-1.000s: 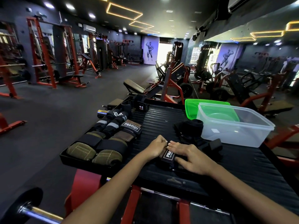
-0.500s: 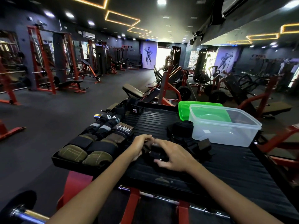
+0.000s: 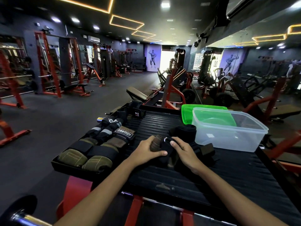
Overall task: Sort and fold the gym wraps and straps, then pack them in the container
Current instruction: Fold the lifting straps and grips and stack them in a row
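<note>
I grip a black strap with both hands near the middle of the desk: my left hand curls round its rolled brown end, my right hand pinches the black part with its metal ring. The clear container stands at the right edge, a green lid behind it. Folded wraps lie along the left edge.
</note>
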Demonstrator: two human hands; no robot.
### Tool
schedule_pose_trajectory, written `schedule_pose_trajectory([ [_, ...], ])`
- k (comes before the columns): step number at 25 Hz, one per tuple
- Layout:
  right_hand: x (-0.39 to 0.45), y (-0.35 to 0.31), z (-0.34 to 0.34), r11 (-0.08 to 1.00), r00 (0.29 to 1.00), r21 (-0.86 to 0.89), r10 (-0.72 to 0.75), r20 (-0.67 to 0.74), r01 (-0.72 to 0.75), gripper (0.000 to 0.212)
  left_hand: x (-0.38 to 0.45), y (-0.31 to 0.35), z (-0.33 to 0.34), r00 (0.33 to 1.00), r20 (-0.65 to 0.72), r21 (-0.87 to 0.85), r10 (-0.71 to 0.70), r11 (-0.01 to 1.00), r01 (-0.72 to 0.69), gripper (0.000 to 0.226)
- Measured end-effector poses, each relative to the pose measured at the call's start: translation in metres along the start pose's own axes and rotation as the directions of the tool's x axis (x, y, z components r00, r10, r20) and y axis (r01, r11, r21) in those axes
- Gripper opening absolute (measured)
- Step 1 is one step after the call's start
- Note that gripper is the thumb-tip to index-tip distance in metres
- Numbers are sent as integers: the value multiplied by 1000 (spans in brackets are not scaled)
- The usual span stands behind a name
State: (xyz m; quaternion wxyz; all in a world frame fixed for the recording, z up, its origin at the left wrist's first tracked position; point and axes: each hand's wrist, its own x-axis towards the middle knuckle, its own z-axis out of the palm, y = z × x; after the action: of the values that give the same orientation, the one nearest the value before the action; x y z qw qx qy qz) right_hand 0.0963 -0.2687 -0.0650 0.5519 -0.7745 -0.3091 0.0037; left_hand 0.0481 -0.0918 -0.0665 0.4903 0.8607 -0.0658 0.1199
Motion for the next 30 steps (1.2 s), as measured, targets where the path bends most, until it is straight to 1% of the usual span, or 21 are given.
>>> schedule_pose_trajectory([
  [4,3,0,-1,1000,993,8,-14,-118,15,18,-1,1,0,998,11,-5,54,999,-54,46],
  [7,2,-3,-5,984,992,179,43,-117,-21,18,-1,0,1,998,16,1,68,998,-68,50],
  [8,4,-3,-7,962,985,268,91,-144,-50,17,0,-1,2,996,-13,47,91,995,-91,49],
  [9,6,-2,-8,926,970,368,165,-181,-89,18,0,-2,1,987,-57,140,148,980,-139,47],
  [11,9,-4,-7,818,907,540,361,-217,-196,24,0,-1,4,929,-121,375,351,882,-284,43],
  [12,9,-4,-6,758,869,595,457,-190,-269,31,0,0,7,878,-114,457,465,809,-369,44],
  [13,7,-7,-6,690,840,632,532,-110,-354,38,1,1,10,827,-91,513,555,738,-438,46],
  [14,4,-9,-4,621,826,650,564,17,-438,45,1,4,12,787,-79,550,612,685,-478,46],
  [15,1,-11,-2,553,814,662,560,153,-505,50,1,6,13,759,-80,570,646,654,-497,44],
  [16,-2,-15,0,497,809,682,533,248,-537,51,1,8,13,737,-81,578,671,634,-514,41],
  [17,-2,-17,2,470,819,705,498,284,-531,46,1,10,11,715,-73,579,695,613,-537,38],
  [19,1,-17,1,467,864,757,436,253,-457,37,-2,9,9,690,-52,562,722,593,-578,37],
  [20,2,-15,0,486,885,769,410,219,-416,45,-4,7,9,721,-53,517,691,637,-572,41],
  [21,2,-12,-3,526,903,759,385,189,-383,55,-5,5,9,783,-61,430,620,724,-539,51],
  [22,3,-8,-5,567,913,740,375,158,-361,58,-6,4,8,855,-65,298,514,828,-475,63],
  [23,4,-4,-7,606,920,717,369,131,-345,56,-6,3,9,916,-63,138,397,912,-386,73],
  [24,4,-2,-7,636,928,698,354,114,-329,56,-5,3,10,960,-60,-20,273,961,-275,78],
  [25,3,0,-7,662,934,678,338,112,-321,61,-3,3,9,986,-56,-143,156,976,-162,76],
  [27,2,-2,-4,702,949,650,296,106,-292,70,1,2,9,999,-45,-273,1,962,-13,55],
  [28,1,-2,-3,720,957,639,273,97,-270,72,3,2,8,998,-39,-309,-40,951,26,46],
  [30,0,-4,-1,756,961,601,267,77,-258,73,4,1,8,998,-33,-364,-48,931,33,48],
])
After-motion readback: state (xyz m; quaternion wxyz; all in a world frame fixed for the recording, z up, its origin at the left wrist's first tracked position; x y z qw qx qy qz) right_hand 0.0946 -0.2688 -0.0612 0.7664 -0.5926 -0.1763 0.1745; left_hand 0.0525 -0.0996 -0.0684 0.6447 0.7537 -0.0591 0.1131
